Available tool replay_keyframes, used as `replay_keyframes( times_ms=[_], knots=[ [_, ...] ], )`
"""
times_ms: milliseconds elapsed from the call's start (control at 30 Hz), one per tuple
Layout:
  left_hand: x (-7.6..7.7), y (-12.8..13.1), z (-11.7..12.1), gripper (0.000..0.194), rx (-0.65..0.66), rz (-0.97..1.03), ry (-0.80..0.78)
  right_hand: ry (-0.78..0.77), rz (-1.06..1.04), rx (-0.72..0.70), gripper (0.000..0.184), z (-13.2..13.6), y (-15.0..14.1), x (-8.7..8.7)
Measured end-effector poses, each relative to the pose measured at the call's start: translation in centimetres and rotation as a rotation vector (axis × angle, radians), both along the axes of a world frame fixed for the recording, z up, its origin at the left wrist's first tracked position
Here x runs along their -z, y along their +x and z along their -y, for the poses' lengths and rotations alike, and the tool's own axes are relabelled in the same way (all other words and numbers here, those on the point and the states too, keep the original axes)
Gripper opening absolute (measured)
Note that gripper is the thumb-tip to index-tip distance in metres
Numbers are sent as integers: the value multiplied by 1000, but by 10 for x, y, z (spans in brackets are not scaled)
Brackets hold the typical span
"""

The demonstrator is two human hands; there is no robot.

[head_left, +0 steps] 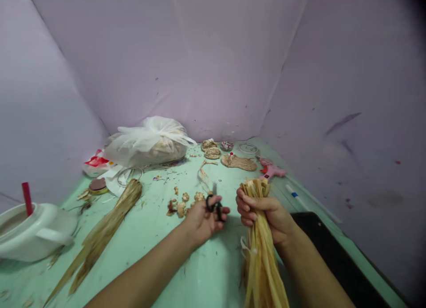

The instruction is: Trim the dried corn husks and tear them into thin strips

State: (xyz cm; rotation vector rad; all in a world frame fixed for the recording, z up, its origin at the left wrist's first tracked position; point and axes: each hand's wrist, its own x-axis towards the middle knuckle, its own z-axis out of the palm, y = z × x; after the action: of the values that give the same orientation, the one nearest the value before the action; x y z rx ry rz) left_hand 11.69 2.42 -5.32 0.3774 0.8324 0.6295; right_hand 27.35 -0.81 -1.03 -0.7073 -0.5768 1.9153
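Observation:
My left hand (203,219) is turned palm up over the middle of the table, with its fingers in the black loops of a pair of scissors (218,210). The scissor blades point away from me and look blurred. To the right, my right hand (266,210) is wrapped round the upper end of a bundle of dried corn husks (262,259). The pale yellow strips hang down toward me, and a white tie shows on their left side. Small curled husk pieces (181,207) lie just beyond my left hand. The scissors and the bundle are apart.
At left lie a browner husk bundle (109,223) and a white pot (40,232) with a red stick. Farther back are a stuffed plastic bag (149,141), a woven sole shape (238,162) and a pink glue gun (273,169). A black flat object (333,254) lies at right.

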Motion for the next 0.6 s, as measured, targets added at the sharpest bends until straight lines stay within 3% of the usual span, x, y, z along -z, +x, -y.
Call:
replay_keyframes(
  times_ms=[100,200,300,367,433,500,567,600],
  knots=[
    [-7,-57,12,17,-109,-108,-1,-23,-5,47,16,0,0,-1],
    [-24,-117,22,18,-279,-402,26,-40,-12,76,17,0,-2,-1],
    [-42,-140,32,21,-363,-604,123,-42,-11,85,17,0,-5,-1],
    [-46,-125,45,30,-248,-582,233,-42,-6,69,17,1,-8,-1],
    [-42,-96,61,41,20,-496,251,-40,1,40,18,3,-10,0],
    [-32,-71,73,46,319,-429,173,-35,10,16,18,4,-11,0],
    [-24,-64,76,35,427,-502,107,-39,23,4,19,4,-11,1],
    [-22,-68,74,31,382,-551,97,-49,34,6,19,4,-11,2]
  ],
)
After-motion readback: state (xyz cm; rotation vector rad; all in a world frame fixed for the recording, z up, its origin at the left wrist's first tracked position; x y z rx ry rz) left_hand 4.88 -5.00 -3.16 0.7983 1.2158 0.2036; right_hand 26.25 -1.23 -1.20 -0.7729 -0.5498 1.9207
